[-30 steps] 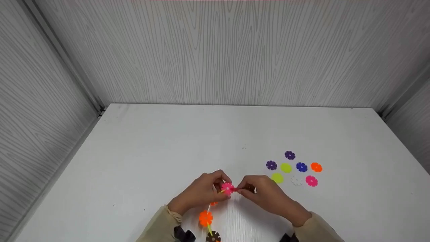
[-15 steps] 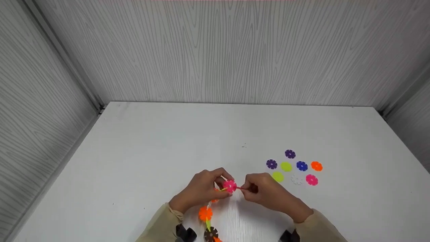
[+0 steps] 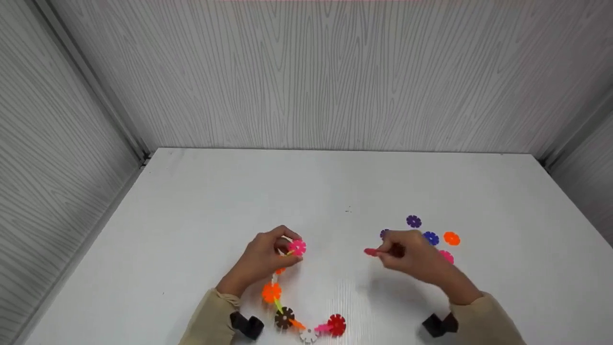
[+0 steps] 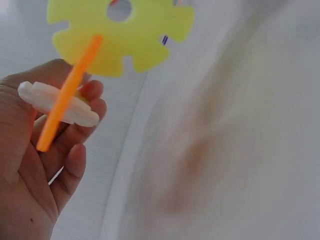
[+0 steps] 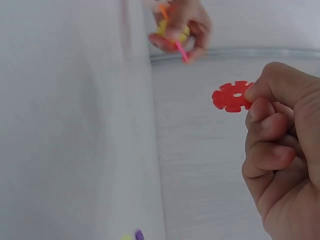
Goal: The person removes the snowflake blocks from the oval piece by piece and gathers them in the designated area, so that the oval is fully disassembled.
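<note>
My left hand (image 3: 261, 256) pinches a pink notched disc (image 3: 297, 247) at the upper end of a chain of interlocking discs. Below it hang an orange disc (image 3: 271, 292), a brown disc (image 3: 284, 318) and a white disc (image 3: 308, 335), down to a red disc (image 3: 336, 325). In the left wrist view, a yellow disc (image 4: 100, 57), an edge-on orange disc (image 4: 55, 122) and a white disc (image 4: 37, 97) show near the fingers. Well apart on the right, my right hand (image 3: 414, 254) pinches a single red disc (image 5: 223, 98) between thumb and forefinger.
Loose discs lie on the white table (image 3: 239, 191) around my right hand: purple (image 3: 414, 221), blue (image 3: 431, 238), orange (image 3: 451, 238) and a partly covered pink disc (image 3: 447, 257). Another purple disc (image 3: 383, 233) peeks out behind that hand. A grey wood-grain panel (image 3: 306, 72) stands behind.
The red disc, earlier against the pink one, is now apart from it in my right hand, which moved right. My left hand moved left with the chain, bringing its lower end into view.
</note>
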A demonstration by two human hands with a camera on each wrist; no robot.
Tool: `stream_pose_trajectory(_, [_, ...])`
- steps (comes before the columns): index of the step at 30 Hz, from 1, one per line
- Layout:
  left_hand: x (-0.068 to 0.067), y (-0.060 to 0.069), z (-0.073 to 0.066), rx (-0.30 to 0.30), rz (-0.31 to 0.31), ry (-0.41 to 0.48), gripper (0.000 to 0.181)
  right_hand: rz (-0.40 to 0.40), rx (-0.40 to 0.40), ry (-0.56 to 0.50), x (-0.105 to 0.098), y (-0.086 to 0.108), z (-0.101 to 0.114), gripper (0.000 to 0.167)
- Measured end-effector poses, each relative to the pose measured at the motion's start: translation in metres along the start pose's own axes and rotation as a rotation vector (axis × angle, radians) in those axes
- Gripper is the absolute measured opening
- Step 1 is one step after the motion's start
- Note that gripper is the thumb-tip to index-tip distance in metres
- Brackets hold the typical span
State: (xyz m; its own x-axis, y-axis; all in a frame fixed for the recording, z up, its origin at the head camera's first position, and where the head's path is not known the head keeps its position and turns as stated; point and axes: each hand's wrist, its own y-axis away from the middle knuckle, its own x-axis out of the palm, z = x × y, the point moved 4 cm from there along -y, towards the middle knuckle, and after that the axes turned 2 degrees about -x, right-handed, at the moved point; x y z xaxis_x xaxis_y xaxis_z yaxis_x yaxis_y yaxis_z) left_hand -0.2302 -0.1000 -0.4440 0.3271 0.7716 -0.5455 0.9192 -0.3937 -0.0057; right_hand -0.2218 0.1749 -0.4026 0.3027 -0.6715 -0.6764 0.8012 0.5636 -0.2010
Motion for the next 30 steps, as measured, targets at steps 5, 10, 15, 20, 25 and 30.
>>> stream_pose_trajectory(5, [0.005,-0.005,-0.007,0.031,0.054,0.033,0.030,-0.051,0.078,0.023,-0.029,0.006,-0.017,0.008])
stream_pose_trajectory(10, [0.014,-0.009,-0.009,0.076,0.094,-0.006,0.028,-0.027,0.139,0.077,-0.032,0.007,-0.027,0.003])
stream_pose_trajectory(15, [0.009,-0.007,-0.001,0.060,0.085,0.025,0.029,-0.026,0.235,0.081,-0.040,0.011,-0.037,0.013])
stream_pose_trajectory(20, [0.006,-0.005,0.001,0.053,0.086,0.031,0.030,-0.083,0.260,0.088,-0.054,0.013,-0.044,0.018])
stream_pose_trajectory(25, [0.006,-0.003,-0.001,0.069,0.087,0.006,0.029,-0.164,0.284,0.097,-0.067,0.017,-0.053,0.020])
stream_pose_trajectory(30, [0.007,-0.001,-0.002,0.066,0.103,0.004,0.028,-0.210,0.299,0.122,-0.076,0.023,-0.062,0.022])
